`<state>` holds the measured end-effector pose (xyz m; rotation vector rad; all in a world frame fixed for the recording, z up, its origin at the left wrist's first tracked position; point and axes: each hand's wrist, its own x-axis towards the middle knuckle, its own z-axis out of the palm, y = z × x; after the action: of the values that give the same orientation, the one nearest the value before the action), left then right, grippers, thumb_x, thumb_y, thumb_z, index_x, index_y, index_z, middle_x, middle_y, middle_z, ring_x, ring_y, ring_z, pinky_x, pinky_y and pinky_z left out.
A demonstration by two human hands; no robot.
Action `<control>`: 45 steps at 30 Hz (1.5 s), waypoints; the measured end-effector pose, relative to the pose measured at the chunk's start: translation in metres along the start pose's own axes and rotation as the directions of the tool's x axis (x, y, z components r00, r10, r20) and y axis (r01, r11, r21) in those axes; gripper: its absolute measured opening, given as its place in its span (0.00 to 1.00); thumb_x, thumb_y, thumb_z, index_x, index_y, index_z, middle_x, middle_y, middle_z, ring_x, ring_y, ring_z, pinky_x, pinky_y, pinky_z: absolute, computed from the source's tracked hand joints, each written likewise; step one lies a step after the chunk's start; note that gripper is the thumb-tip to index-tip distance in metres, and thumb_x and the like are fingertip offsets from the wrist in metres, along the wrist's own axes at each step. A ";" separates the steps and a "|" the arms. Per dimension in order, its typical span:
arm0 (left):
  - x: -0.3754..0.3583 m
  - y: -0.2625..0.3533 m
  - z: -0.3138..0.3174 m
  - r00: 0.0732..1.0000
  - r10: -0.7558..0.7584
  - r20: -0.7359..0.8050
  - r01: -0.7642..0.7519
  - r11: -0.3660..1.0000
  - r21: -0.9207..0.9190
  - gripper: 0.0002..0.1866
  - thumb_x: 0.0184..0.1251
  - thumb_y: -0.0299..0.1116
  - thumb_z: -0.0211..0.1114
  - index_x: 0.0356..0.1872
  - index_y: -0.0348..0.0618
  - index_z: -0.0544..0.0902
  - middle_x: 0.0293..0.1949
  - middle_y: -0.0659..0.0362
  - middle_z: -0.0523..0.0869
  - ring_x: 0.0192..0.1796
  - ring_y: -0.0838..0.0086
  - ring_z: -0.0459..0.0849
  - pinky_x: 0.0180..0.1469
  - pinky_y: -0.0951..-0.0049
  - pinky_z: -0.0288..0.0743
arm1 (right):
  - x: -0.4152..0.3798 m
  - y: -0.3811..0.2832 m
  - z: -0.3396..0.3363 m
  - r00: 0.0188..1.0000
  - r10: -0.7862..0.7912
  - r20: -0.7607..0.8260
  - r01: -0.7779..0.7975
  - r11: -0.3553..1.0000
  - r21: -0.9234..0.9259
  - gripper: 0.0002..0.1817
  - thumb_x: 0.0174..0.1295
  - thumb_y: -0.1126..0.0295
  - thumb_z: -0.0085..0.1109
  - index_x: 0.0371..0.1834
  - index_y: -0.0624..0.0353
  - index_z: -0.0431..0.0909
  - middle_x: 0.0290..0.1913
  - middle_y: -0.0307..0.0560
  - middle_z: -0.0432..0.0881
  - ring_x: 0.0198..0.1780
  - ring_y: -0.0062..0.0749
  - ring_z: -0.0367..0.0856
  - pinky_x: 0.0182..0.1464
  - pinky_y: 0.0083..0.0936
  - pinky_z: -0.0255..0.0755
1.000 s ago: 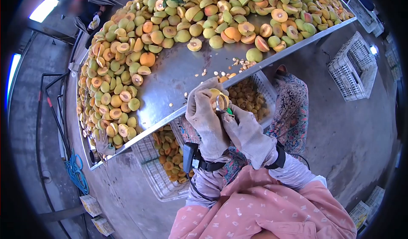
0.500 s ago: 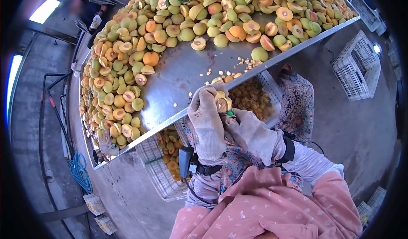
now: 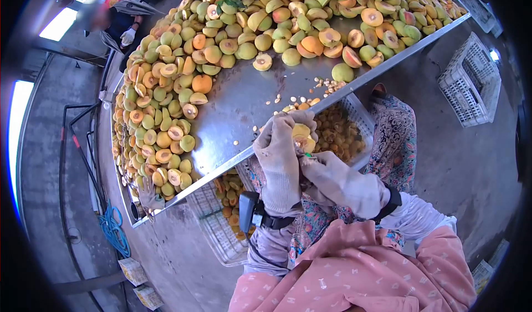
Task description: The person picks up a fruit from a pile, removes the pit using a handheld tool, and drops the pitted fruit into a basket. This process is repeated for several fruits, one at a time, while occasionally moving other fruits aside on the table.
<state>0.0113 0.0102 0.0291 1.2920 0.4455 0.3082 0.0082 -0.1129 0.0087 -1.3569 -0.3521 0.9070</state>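
Note:
My left hand [image 3: 281,165], in a pale glove, holds a cut yellow peach [image 3: 302,137] just past the near edge of the metal table [image 3: 238,101]. Close beside it on the right, my right hand [image 3: 338,180] is gloved too, its fingers closed round a small tool with a green part [image 3: 308,155], at the fruit's lower side. Most of the tool is hidden by the fingers. Loose pits [image 3: 330,85] lie along the table edge beyond my hands. Below them, a crate [image 3: 363,126] holds cut fruit pieces.
A large heap of halved peaches [image 3: 244,21] covers the table's far and left parts. Another crate [image 3: 213,218] with fruit stands under the edge. An empty glove [image 3: 148,194] lies at the left corner. A white crate [image 3: 471,85] stands right. Another person's gloved hand [image 3: 128,36] shows upper left.
The whole view has shifted, so the table and my hands appear slightly further right. The cut peach has turned in my left hand, and the other person's hand is raised a little less hidden.

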 end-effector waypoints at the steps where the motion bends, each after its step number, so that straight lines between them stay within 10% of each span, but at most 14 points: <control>1: 0.000 0.000 0.001 1.000 0.010 0.006 -0.010 1.000 0.022 0.20 0.73 0.36 0.48 0.37 0.29 0.84 0.30 0.48 0.86 0.25 0.68 0.82 0.30 0.73 0.79 | -0.004 -0.015 -0.002 0.958 0.272 0.090 -0.285 0.933 0.221 0.25 0.78 0.53 0.43 0.31 0.62 0.76 0.17 0.46 0.75 0.16 0.36 0.75 0.19 0.30 0.69; 13: 0.002 -0.029 -0.022 0.899 -0.058 0.435 0.196 0.940 -0.279 0.27 0.79 0.51 0.48 0.39 0.34 0.83 0.30 0.52 0.84 0.28 0.69 0.81 0.31 0.70 0.78 | -0.008 -0.001 -0.014 0.780 0.210 0.589 -0.590 0.561 0.581 0.25 0.76 0.45 0.43 0.32 0.54 0.73 0.17 0.30 0.65 0.14 0.19 0.60 0.18 0.20 0.58; 19: 0.002 -0.055 -0.063 0.967 -0.256 -0.006 0.236 0.901 -0.364 0.24 0.80 0.52 0.47 0.46 0.38 0.78 0.36 0.57 0.83 0.32 0.75 0.82 0.31 0.78 0.79 | -0.010 0.013 0.004 0.860 0.254 0.442 -0.470 0.731 0.494 0.26 0.76 0.44 0.42 0.26 0.51 0.70 0.10 0.30 0.60 0.09 0.17 0.57 0.10 0.21 0.52; 20: -0.011 -0.057 -0.083 0.966 0.246 -0.075 -0.198 0.897 0.396 0.23 0.82 0.48 0.46 0.49 0.36 0.78 0.37 0.56 0.83 0.35 0.75 0.83 0.32 0.77 0.80 | -0.012 0.018 0.001 0.856 0.258 0.449 -0.478 0.728 0.492 0.26 0.76 0.44 0.42 0.26 0.51 0.70 0.10 0.30 0.60 0.09 0.17 0.57 0.10 0.21 0.52; 22: -0.018 -0.063 -0.166 0.950 0.180 -0.256 0.049 0.722 0.690 0.14 0.81 0.35 0.51 0.53 0.34 0.77 0.40 0.55 0.85 0.39 0.75 0.85 0.35 0.78 0.82 | -0.011 0.025 -0.009 0.819 0.341 0.461 -0.566 0.611 0.553 0.26 0.76 0.45 0.41 0.26 0.51 0.70 0.10 0.30 0.60 0.08 0.18 0.56 0.08 0.22 0.51; 24: -0.024 -0.025 -0.172 0.731 0.002 -0.683 0.487 0.699 0.523 0.12 0.72 0.34 0.62 0.48 0.38 0.86 0.43 0.57 0.87 0.40 0.71 0.84 0.45 0.71 0.78 | -0.004 0.038 -0.010 0.822 0.316 0.474 -0.563 0.575 0.593 0.26 0.76 0.45 0.41 0.24 0.50 0.70 0.09 0.29 0.58 0.07 0.18 0.54 0.07 0.21 0.49; 26: -0.026 -0.029 -0.178 0.738 0.530 -0.418 0.297 0.302 0.906 0.13 0.74 0.33 0.59 0.49 0.38 0.86 0.43 0.56 0.87 0.39 0.70 0.84 0.45 0.72 0.78 | 0.007 0.043 -0.008 0.794 0.272 0.544 -0.602 0.480 0.639 0.26 0.76 0.45 0.41 0.24 0.49 0.70 0.08 0.29 0.56 0.07 0.17 0.53 0.07 0.20 0.47; 28: -0.030 -0.016 -0.114 0.922 0.187 -0.341 -0.029 0.908 0.419 0.17 0.76 0.35 0.56 0.58 0.37 0.81 0.46 0.55 0.86 0.45 0.67 0.84 0.51 0.72 0.77 | 0.013 0.039 0.000 0.777 0.263 0.572 -0.621 0.471 0.627 0.26 0.76 0.45 0.41 0.23 0.49 0.69 0.08 0.28 0.55 0.06 0.16 0.52 0.07 0.20 0.46; 30: 0.005 -0.109 -0.163 0.869 0.263 0.419 -0.494 0.489 0.719 0.26 0.77 0.37 0.56 0.72 0.38 0.68 0.52 0.54 0.83 0.51 0.67 0.82 0.54 0.71 0.76 | 0.019 0.047 0.006 0.697 0.265 0.666 -0.714 0.334 0.615 0.25 0.76 0.44 0.41 0.26 0.48 0.70 0.09 0.27 0.56 0.07 0.15 0.52 0.09 0.19 0.46; 33: 0.019 -0.035 -0.064 0.932 -0.077 0.354 -0.086 0.901 0.424 0.36 0.78 0.49 0.57 0.77 0.37 0.58 0.66 0.45 0.76 0.62 0.61 0.79 0.61 0.64 0.75 | 0.033 0.060 0.000 0.698 0.317 0.642 -0.716 0.297 0.632 0.22 0.76 0.44 0.42 0.32 0.48 0.71 0.11 0.27 0.58 0.08 0.15 0.52 0.10 0.17 0.45; 36: 0.096 -0.022 -0.056 0.988 -0.037 0.149 -0.034 0.896 0.442 0.38 0.76 0.54 0.56 0.74 0.33 0.64 0.70 0.52 0.74 0.67 0.64 0.74 0.71 0.66 0.65 | 0.034 0.072 -0.020 0.717 0.203 0.667 -0.697 0.222 0.682 0.21 0.76 0.44 0.44 0.38 0.49 0.72 0.15 0.30 0.62 0.13 0.15 0.59 0.14 0.17 0.53; 40: 0.228 -0.029 -0.040 0.985 0.126 -0.120 0.088 0.234 0.968 0.39 0.62 0.48 0.69 0.71 0.39 0.69 0.60 0.44 0.82 0.63 0.60 0.81 0.63 0.65 0.73 | 0.023 0.062 -0.035 0.834 0.439 0.333 -0.550 0.625 0.554 0.22 0.75 0.46 0.49 0.46 0.57 0.73 0.28 0.34 0.76 0.27 0.17 0.73 0.28 0.20 0.68; 42: 0.263 -0.047 -0.037 0.995 0.072 -0.067 0.051 0.204 0.978 0.38 0.60 0.48 0.70 0.68 0.39 0.72 0.57 0.43 0.84 0.60 0.57 0.83 0.61 0.64 0.74 | 0.021 0.067 -0.040 0.968 0.222 0.119 -0.249 0.916 0.313 0.21 0.76 0.47 0.46 0.42 0.55 0.74 0.27 0.34 0.76 0.25 0.20 0.71 0.30 0.20 0.69; 45: 0.265 -0.063 -0.026 0.999 0.008 0.041 -0.042 0.166 0.985 0.34 0.58 0.48 0.71 0.61 0.38 0.76 0.51 0.44 0.86 0.54 0.54 0.86 0.57 0.63 0.76 | 0.026 0.070 -0.050 0.959 0.274 -0.065 -0.249 0.933 0.260 0.18 0.76 0.53 0.46 0.46 0.57 0.75 0.30 0.36 0.78 0.27 0.20 0.75 0.31 0.21 0.71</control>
<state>0.2290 0.1387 -0.0754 2.6618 0.6382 -0.0543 0.0345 -0.1313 -0.0752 -1.2266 0.0245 1.0611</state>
